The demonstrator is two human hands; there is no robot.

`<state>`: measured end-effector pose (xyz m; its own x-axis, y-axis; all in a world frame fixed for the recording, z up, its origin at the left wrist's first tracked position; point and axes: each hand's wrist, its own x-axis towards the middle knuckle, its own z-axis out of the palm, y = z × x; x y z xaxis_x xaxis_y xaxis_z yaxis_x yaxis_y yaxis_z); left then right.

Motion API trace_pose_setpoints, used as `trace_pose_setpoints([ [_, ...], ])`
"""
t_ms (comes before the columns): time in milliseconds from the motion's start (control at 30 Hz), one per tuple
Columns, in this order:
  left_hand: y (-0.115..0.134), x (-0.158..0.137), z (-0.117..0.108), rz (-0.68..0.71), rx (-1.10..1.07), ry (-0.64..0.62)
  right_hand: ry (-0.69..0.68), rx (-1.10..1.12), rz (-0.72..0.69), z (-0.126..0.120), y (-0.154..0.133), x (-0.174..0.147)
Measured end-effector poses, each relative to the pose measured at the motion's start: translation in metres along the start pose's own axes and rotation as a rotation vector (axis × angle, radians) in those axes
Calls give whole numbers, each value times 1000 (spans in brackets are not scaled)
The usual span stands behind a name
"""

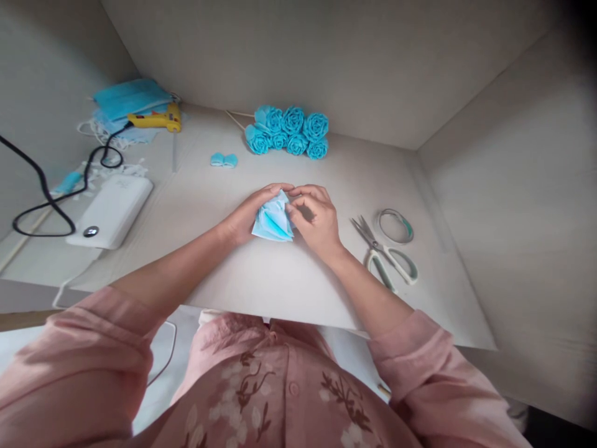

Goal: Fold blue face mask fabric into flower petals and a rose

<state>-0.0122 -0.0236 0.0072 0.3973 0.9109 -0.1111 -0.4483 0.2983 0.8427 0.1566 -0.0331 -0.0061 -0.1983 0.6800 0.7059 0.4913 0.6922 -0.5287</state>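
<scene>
A light-blue piece of pleated face-mask fabric (274,219), gathered at the top and flaring out below, is between my hands over the table. My left hand (247,214) wraps its far-left side, thumb along the upper edge. At the right edge, my right hand (319,218) pinches the fabric with thumb and fingertips curled. Just beyond lie several blue fabric roses (293,132) in a bunch, with thin sticks showing on their left. A small blue looped piece (224,160) rests left of the roses.
Scissors (385,254) with white-green handles and a wire coil (395,226) lie right. On the left are a yellow glue gun (158,118) on blue face masks (130,99), a white power bank (112,211), a black cable (44,186) and white scraps. Panels wall the table (280,283).
</scene>
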Motion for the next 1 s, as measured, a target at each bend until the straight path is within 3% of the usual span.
trace_pose_setpoints([
  [300, -2, -2, -6, 27, 55, -66, 52, -39, 39, 2, 3, 0],
  [533, 5, -3, -2, 18, 27, 28, -82, -56, 76, 2, 8, 1],
  [1000, -6, -8, 1, -3, 85, -139, -22, -79, 267, 0, 4, 2],
])
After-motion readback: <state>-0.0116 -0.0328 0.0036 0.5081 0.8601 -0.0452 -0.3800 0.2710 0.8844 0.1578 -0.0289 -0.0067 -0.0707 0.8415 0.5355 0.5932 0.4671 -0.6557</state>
